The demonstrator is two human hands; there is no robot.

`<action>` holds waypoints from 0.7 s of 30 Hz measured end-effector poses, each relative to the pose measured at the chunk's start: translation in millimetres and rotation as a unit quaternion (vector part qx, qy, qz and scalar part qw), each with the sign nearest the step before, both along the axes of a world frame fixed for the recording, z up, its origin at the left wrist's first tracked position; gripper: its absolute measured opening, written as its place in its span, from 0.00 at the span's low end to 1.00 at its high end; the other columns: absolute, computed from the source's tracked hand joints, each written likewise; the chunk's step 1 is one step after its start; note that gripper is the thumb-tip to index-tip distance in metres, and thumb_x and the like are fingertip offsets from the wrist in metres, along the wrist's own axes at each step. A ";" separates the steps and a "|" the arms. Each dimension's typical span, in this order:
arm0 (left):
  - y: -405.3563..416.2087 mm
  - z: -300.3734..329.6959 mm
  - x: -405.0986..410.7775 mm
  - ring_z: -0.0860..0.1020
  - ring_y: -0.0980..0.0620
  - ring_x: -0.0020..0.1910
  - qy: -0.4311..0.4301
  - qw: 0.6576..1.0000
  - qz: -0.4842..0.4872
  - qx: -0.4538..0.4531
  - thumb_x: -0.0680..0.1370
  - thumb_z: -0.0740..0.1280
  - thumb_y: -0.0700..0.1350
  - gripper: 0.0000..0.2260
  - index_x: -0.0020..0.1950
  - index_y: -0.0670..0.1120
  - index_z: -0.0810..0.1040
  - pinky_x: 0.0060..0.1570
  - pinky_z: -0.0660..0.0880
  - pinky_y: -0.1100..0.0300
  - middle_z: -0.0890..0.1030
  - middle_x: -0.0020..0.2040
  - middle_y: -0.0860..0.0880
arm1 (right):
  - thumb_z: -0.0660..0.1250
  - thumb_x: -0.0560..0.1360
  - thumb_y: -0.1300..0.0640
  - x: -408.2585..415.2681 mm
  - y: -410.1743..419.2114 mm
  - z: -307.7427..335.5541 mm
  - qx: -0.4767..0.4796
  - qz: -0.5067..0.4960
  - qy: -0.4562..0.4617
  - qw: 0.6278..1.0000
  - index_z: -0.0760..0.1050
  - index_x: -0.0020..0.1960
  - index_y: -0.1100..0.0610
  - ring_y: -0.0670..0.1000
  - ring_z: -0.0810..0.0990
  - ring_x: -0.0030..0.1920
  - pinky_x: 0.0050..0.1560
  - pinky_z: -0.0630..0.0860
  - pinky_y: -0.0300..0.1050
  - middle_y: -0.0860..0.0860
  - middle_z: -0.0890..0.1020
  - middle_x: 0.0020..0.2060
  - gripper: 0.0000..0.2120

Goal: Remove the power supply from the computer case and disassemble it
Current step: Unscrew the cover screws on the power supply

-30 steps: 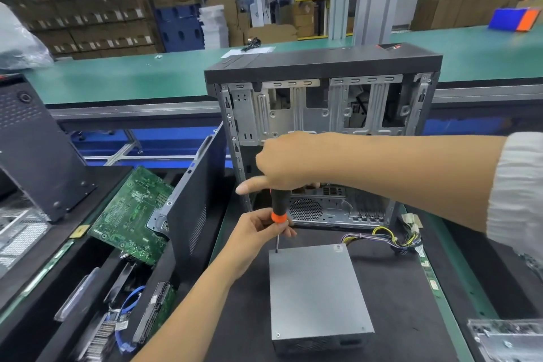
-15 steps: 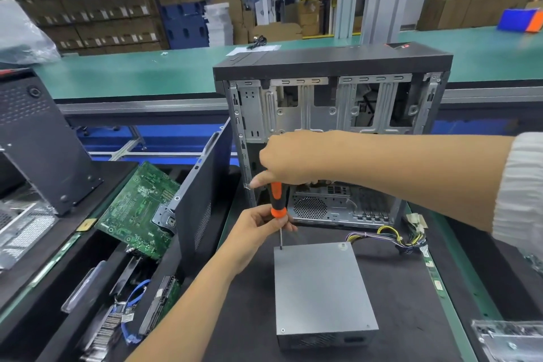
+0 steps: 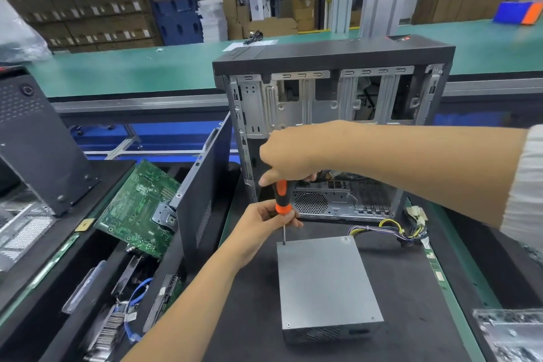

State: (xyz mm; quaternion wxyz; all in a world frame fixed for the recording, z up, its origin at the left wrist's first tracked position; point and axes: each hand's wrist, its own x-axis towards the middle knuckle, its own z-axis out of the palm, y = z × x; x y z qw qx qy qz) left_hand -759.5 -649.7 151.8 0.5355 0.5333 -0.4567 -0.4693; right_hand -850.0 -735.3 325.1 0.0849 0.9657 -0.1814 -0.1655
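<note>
Holding the screwdriver (image 3: pixel 281 196) with my right hand (image 3: pixel 289 156) on its handle and my left hand (image 3: pixel 261 228) pinching its lower end, I judge removal done, because the power supply (image 3: pixel 326 282) lies before the computer case (image 3: pixel 332 126), cover not yet unscrewed.

The power supply (image 3: pixel 326 282) is seen as a plain grey metal box lying flat on the dark mat, out of the computer case (image 3: pixel 332 114) and just in front of it. A vented end is turned toward the viewer, and a bundle of yellow, black and purple cables (image 3: pixel 390 229) is trailed from its far right corner. The case is stood upright with its side open, so that its bare metal frame and rear vent grille are exposed. The tip of an orange-and-black screwdriver (image 3: pixel 281 200) is set on the supply's far left corner.
</note>
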 end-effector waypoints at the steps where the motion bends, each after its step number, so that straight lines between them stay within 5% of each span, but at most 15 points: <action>1: -0.2 -0.1 0.1 0.83 0.44 0.51 0.002 1.000 -0.001 -0.001 0.74 0.71 0.49 0.05 0.46 0.50 0.85 0.55 0.77 0.60 0.85 0.43 0.45 | 0.62 0.79 0.48 0.2 -2.4 0.5 0.017 0.023 0.015 0.999 0.73 0.51 0.59 0.51 0.82 0.35 0.33 0.75 0.43 0.52 0.81 0.38 0.13; 2: -0.3 -0.3 0.3 0.83 0.44 0.51 0.001 1.000 -0.002 -0.002 0.74 0.71 0.49 0.05 0.46 0.50 0.85 0.56 0.76 0.59 0.85 0.43 0.45 | 0.66 0.77 0.55 -0.6 -4.1 3.1 0.044 0.038 0.026 0.998 0.71 0.54 0.55 0.52 0.80 0.41 0.38 0.77 0.45 0.51 0.78 0.44 0.08; 4: -0.5 -0.8 0.4 0.83 0.44 0.51 -0.002 1.000 -0.001 0.001 0.74 0.71 0.49 0.06 0.47 0.49 0.85 0.58 0.75 0.58 0.85 0.43 0.45 | 0.70 0.73 0.58 -1.9 -4.0 9.4 0.078 0.056 0.043 0.994 0.68 0.61 0.49 0.51 0.75 0.44 0.39 0.75 0.44 0.51 0.73 0.51 0.19; 8: -1.6 -1.1 -1.7 0.83 0.42 0.51 0.008 1.000 0.000 0.003 0.74 0.71 0.47 0.07 0.48 0.46 0.84 0.63 0.73 0.48 0.84 0.43 0.44 | 0.65 0.73 0.37 -5.2 -0.6 8.3 0.084 -0.008 0.009 0.996 0.67 0.65 0.50 0.56 0.81 0.47 0.47 0.80 0.50 0.53 0.76 0.51 0.26; 11: -2.3 -0.3 -4.1 0.83 0.42 0.51 -0.008 1.000 -0.007 0.006 0.74 0.71 0.48 0.09 0.49 0.44 0.83 0.65 0.72 0.44 0.84 0.43 0.44 | 0.55 0.75 0.31 -7.4 3.3 3.8 0.022 -0.031 -0.040 0.998 0.72 0.46 0.60 0.52 0.80 0.29 0.30 0.77 0.44 0.53 0.76 0.35 0.30; 14: -2.2 0.3 -5.5 0.83 0.42 0.51 -0.018 1.000 -0.004 0.006 0.73 0.70 0.48 0.09 0.49 0.45 0.83 0.65 0.72 0.43 0.84 0.43 0.45 | 0.51 0.77 0.33 -6.4 2.2 0.8 -0.038 -0.028 -0.058 0.997 0.67 0.34 0.57 0.49 0.72 0.28 0.26 0.65 0.40 0.51 0.71 0.31 0.29; 18: -1.3 -0.2 -4.2 0.83 0.42 0.51 -0.009 1.000 0.008 0.003 0.73 0.70 0.49 0.07 0.47 0.48 0.84 0.66 0.72 0.43 0.84 0.43 0.44 | 0.59 0.79 0.42 -7.8 -0.6 1.4 -0.035 -0.006 -0.019 0.999 0.71 0.47 0.60 0.52 0.76 0.33 0.29 0.69 0.41 0.52 0.73 0.35 0.20; 21: -0.5 -0.1 -2.0 0.82 0.41 0.51 0.000 1.000 0.012 -0.002 0.73 0.71 0.49 0.06 0.46 0.50 0.84 0.66 0.72 0.43 0.84 0.43 0.44 | 0.69 0.75 0.51 -7.0 0.7 6.8 0.003 0.025 0.026 0.999 0.69 0.61 0.56 0.54 0.77 0.44 0.34 0.71 0.42 0.53 0.73 0.49 0.19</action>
